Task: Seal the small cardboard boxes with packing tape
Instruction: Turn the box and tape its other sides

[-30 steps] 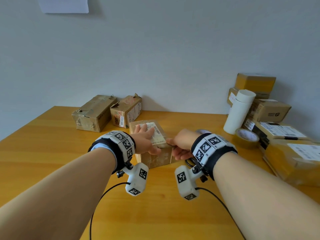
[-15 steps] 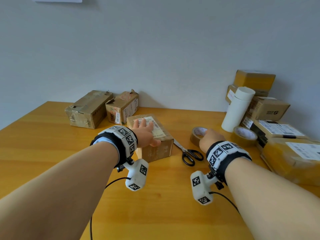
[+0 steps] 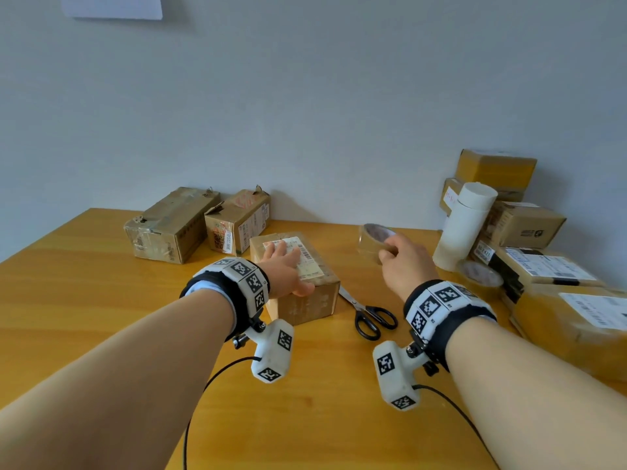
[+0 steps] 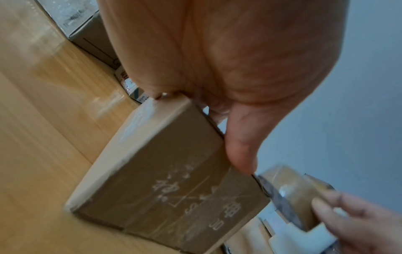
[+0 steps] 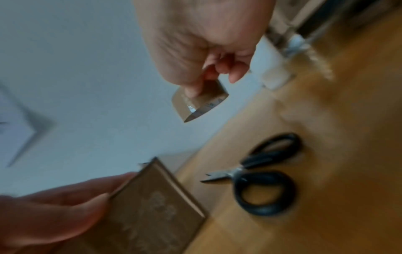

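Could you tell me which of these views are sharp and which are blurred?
Head view: sharp, evenly lit, edges bowed by the wide lens. Left wrist view: the cardboard box fairly clear, the tape roll soft. Right wrist view: motion-blurred throughout, smearing the scissors and the tabletop.

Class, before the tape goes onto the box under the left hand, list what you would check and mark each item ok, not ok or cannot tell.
1. Left hand rests flat on the box, steadying it: ok.
2. Tape roll gripped in the right hand, lifted off the table: ok.
3. Free tape end found and peeled: cannot tell.
4. Scissors lying within reach beside the box: ok.
5. Box flaps fully closed under the label: cannot tell.
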A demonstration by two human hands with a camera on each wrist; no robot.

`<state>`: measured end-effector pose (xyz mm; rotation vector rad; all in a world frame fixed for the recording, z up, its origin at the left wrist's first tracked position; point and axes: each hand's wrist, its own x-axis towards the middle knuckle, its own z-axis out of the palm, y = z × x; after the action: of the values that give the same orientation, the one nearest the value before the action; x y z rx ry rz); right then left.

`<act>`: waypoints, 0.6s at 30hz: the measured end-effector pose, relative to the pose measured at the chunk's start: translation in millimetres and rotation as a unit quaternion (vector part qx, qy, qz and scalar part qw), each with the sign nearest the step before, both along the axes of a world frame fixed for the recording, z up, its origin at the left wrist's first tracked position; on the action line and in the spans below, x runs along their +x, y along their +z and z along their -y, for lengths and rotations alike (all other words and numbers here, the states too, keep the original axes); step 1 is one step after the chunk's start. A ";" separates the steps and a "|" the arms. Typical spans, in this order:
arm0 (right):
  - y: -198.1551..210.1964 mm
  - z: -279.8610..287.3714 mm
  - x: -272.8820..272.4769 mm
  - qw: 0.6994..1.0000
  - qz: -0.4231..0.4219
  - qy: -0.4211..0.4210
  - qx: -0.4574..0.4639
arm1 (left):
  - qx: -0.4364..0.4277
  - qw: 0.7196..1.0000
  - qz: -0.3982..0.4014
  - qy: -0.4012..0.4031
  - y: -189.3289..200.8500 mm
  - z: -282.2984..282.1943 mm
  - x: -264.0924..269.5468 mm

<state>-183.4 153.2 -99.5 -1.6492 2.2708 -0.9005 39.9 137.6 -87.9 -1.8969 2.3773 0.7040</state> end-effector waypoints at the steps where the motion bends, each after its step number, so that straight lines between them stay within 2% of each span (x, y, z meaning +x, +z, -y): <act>1: 10.3 -0.4 7.1 0.999 0.001 0.017 -0.029 | -0.003 1.000 -0.009 0.004 -1.0 -0.4 -0.2; 5: 43.4 -2.9 29.2 0.993 0.027 0.066 -0.091 | -0.019 0.997 -0.064 0.025 -0.5 -1.2 4.6; 7: 55.9 -7.6 37.3 0.987 0.077 0.090 -0.111 | -0.002 0.987 -0.155 0.046 11.5 -0.5 12.3; 9: 63.9 -13.2 43.7 0.965 0.188 0.135 -0.124 | 0.016 0.946 -0.313 0.080 25.8 3.0 21.9; 11: 65.5 -15.9 49.4 0.927 0.303 0.177 -0.130 | 0.010 0.905 -0.416 0.084 37.7 4.2 29.1; 14: 65.0 -18.8 57.9 0.883 0.410 0.188 -0.129 | 0.026 0.865 -0.497 0.064 50.9 2.3 32.4; 18: 68.0 -23.2 67.5 0.849 0.486 0.179 -0.107 | 0.083 0.813 -0.575 0.039 62.0 -9.3 32.7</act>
<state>-115.9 176.5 -31.5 -1.1692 1.1664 -1.4669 72.6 146.9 -25.9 -1.6801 2.4884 2.5493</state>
